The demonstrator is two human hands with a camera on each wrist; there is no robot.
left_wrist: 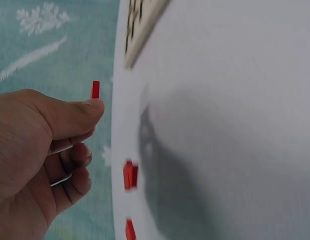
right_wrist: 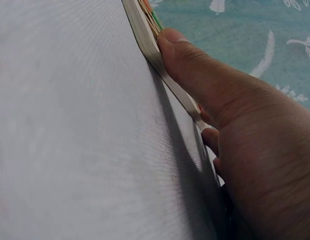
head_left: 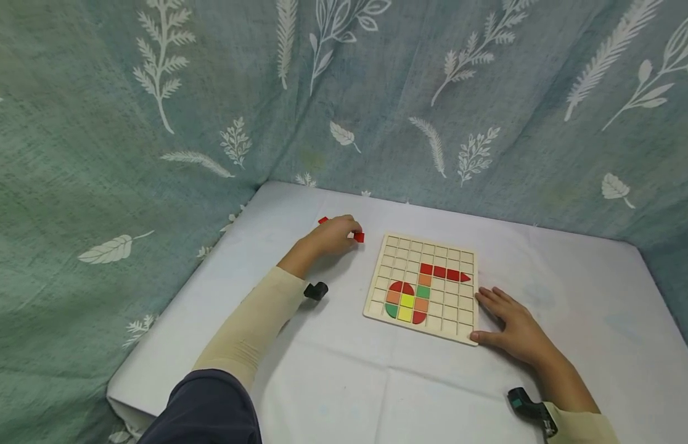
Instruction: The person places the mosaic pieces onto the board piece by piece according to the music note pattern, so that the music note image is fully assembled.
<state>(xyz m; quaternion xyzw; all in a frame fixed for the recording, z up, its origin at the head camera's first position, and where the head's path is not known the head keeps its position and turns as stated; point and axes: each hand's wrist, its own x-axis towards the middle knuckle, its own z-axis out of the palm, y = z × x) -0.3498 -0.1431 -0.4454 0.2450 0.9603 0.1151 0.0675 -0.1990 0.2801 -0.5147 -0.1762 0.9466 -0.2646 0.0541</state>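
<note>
My left hand is raised over the far left part of the table and pinches a small red tile between thumb and fingers. More red pieces lie on the cloth near it, partly hidden behind the hand in the head view. A wooden grid board lies to the right of that hand. Red, orange, green and yellow tiles fill some of its cells, with a row of red ones ending in a point. My right hand rests at the board's near right corner, thumb on the corner and extended fingers along the right edge.
A white cloth with fold lines covers the table. Behind and to the left hangs a green-blue curtain printed with white leaves. Black devices sit at both wrists.
</note>
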